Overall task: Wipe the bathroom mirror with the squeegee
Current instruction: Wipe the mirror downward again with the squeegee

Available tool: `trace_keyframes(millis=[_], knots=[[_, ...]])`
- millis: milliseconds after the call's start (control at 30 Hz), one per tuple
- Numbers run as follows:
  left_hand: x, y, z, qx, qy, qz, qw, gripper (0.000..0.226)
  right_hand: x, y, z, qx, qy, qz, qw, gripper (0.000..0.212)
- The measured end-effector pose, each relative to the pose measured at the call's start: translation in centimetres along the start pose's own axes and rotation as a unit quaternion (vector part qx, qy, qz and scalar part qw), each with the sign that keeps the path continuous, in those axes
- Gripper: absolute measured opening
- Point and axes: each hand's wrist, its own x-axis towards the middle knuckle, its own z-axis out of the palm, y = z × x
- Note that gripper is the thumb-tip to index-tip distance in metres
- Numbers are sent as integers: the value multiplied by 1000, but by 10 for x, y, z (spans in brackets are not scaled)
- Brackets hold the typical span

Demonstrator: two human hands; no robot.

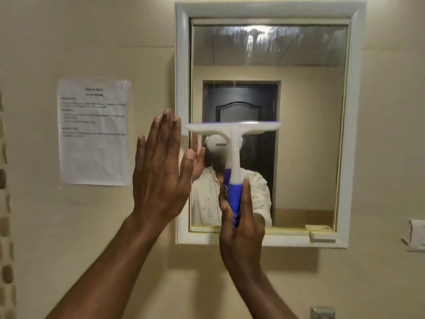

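Beige wall frames the mirror [310, 134]; our right hand [241, 226] grips the squeegee [233, 143] by its blue handle (light, rigid plastic), blade probably touching mid-glass; left hand [161, 171] spread flat, empty.

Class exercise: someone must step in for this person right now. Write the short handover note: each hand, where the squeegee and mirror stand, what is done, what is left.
Right hand: closed around the blue grip of the squeegee, blade up, level, about mid-height on the mirror.
Left hand: open and flat, holding nothing, at the left side of the white frame.
Done: cannot tell how much; streaks show across the top of the glass.
Left: likely strokes over the glass, top band included.
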Motion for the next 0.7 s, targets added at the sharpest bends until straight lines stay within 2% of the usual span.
trace_keyframes(millis=[67, 167, 267, 700], knots=[[22, -7, -3, 13, 12, 1, 1000, 59, 47, -12, 10, -1, 27, -13, 1000, 63], [49, -20, -6, 34, 17, 11, 999, 59, 109, -28, 21, 52, 22, -7, 998, 62], [67, -30, -7, 47, 17, 13, 999, 58, 149, -39, 29, 45, 41, -23, 998, 61], [76, -46, 2, 53, 24, 32, 998, 58, 189, -34, 47, 15, 96, -13, 995, 60]])
